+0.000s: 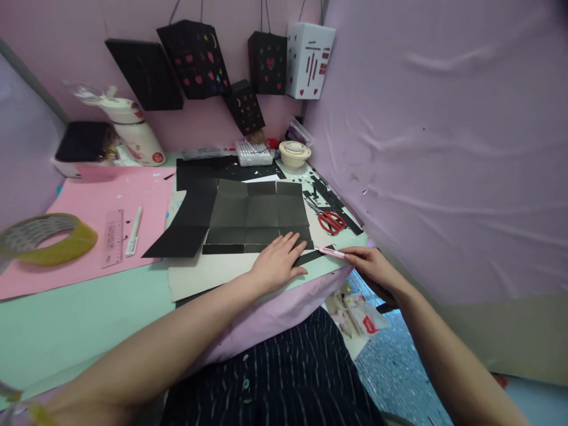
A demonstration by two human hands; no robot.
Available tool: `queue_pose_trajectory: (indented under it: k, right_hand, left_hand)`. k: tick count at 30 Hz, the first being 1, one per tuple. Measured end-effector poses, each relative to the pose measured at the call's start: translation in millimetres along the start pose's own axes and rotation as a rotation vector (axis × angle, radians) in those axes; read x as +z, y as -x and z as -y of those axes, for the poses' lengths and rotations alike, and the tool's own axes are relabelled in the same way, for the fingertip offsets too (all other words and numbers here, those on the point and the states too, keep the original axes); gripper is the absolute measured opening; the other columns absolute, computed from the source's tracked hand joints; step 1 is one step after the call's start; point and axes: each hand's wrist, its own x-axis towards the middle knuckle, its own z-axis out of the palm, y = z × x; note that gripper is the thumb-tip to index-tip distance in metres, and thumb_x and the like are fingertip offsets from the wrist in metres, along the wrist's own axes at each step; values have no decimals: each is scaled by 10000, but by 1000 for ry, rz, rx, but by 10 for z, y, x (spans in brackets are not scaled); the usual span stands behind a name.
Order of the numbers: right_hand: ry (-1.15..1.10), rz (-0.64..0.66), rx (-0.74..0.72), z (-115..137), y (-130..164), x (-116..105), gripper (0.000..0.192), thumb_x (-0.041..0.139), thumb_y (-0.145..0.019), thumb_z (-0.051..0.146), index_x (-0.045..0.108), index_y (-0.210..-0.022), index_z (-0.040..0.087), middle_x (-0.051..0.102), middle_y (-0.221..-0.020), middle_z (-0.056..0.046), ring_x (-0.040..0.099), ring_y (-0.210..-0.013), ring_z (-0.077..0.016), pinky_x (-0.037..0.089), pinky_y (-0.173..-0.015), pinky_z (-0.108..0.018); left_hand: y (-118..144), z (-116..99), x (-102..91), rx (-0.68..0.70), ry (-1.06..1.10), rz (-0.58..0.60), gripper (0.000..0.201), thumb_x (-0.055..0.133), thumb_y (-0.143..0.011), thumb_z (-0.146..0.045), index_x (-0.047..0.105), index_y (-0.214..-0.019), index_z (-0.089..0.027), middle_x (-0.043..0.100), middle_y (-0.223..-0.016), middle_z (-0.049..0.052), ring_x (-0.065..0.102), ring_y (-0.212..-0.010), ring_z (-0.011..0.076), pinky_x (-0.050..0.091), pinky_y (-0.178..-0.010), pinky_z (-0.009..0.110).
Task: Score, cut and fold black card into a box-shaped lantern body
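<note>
A dark pinstriped garment (284,378) with small buttons is filling the bottom of the view, and both bare forearms are reaching forward over it. The left hand (277,263) is lying flat, fingers spread, pressing on the near edge of a black creased paper sheet (257,216), matte and folded into a grid of rectangles. The right hand (375,266) is pinching a slim pink craft knife (332,252), its tip pointing left towards a narrow black paper strip (313,255) lying just beside the left hand's fingertips. The sheet is resting on a pale cardboard mat (199,275) near the front edge of the mint-green table (89,313), close to the table's right corner.

Red-handled scissors (331,222) are lying just right of the sheet among black paper scraps. To the left, a smooth pink paper sheet (89,195) is carrying a clear ruler (113,236) and a white pen (133,231). A yellowish tape roll (47,236) is sitting at the far left, well apart from the hands. At the back, a round cream container (294,152) is standing near the wall, with black paper lanterns (195,56) and a white paper lantern (309,59) hanging above. Wrinkled lilac fabric (444,148) is closing in tightly on the right side; the bare green surface at lower left is offering the widest open room.
</note>
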Motion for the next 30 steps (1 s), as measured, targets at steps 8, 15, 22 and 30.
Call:
queue_pose_trajectory:
  k: [8, 15, 22, 30]
  right_hand:
    - [125, 186, -73, 167, -15, -61, 405, 564, -885, 442, 667, -1229, 256, 615, -1329, -38, 530, -1274, -267, 347, -1125, -441]
    - [141, 278, -91, 216, 12, -92, 405, 524, -918, 454, 647, -1255, 267, 623, -1319, -28, 558, -1241, -265, 378, -1105, -448]
    - [160, 189, -85, 271, 119, -5, 386, 514, -929, 416, 640, -1265, 273, 617, -1328, -32, 546, -1258, -259, 385, -1100, -446]
    - [169, 139, -109, 305, 201, 150, 371, 503, -927, 374, 655, -1243, 253, 639, -1297, -50, 580, -1221, -245, 397, -1091, -456]
  left_hand:
    - [-12, -9, -73, 33, -39, 125, 761, 445, -912, -637, 324, -1491, -158, 210, -1581, 106, 183, -1469, 248, 186, -1185, 408]
    - [-24, 6, -82, 36, -28, 160, 784, 431, -912, -647, 293, -1503, -150, 179, -1588, 118, 156, -1473, 261, 174, -1182, 408]
    - [-19, 32, -58, 67, -7, 132, 792, 418, -902, -671, 290, -1501, -169, 198, -1584, 128, 178, -1468, 271, 172, -1174, 409]
    - [-22, 12, -139, 44, -5, 199, 799, 430, -908, -653, 281, -1505, -143, 154, -1591, 127, 136, -1476, 263, 153, -1186, 407]
